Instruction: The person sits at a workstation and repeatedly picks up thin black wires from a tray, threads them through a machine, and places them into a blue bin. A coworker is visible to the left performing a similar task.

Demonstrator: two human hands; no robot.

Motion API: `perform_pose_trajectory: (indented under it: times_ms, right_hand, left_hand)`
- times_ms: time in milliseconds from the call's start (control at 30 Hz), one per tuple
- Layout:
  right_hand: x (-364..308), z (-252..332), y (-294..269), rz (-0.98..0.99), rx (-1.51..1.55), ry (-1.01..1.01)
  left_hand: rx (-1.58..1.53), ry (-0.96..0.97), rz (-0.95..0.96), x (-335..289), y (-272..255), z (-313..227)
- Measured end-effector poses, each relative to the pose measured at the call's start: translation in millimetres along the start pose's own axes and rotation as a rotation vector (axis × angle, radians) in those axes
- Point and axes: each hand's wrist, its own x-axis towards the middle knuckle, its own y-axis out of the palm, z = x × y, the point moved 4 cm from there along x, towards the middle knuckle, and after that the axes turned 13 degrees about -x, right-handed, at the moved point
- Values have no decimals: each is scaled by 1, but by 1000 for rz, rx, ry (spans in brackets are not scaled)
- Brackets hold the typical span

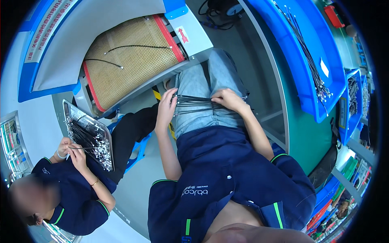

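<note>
A bundle of thin black cables (pixel 195 101) with small end connectors lies crosswise over my jeans-clad thighs (pixel 194 121). My right hand (pixel 227 99) is closed on the bundle's right part, with thumb and fingers pinched together. At the bundle's left ends is my left hand (pixel 165 108); its fingers are stretched out and its edge meets the cable tips. Whether the left thumb presses on any cable is hard to make out. A few cables lie slightly apart from the others, nearer my waist.
Ahead on the left, a conveyor with a tan mesh belt (pixel 129 60) carries two black cables. A co-worker at left handles a cable over a metal tray (pixel 110 139) full of cables. To the right, a blue bin (pixel 298 60) holding long cables stands on a green table (pixel 300 133).
</note>
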Motion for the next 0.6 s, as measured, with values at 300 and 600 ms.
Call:
perform_pose_trajectory:
  times_ms: [300, 600]
  right_hand:
    - [-8, 1, -22, -39, 88, -38]
    - [-16, -10, -36, -73, 121, 1]
  left_hand:
    - [72, -9, 88, -4, 16, 30]
    - [29, -47, 73, 4, 18, 15]
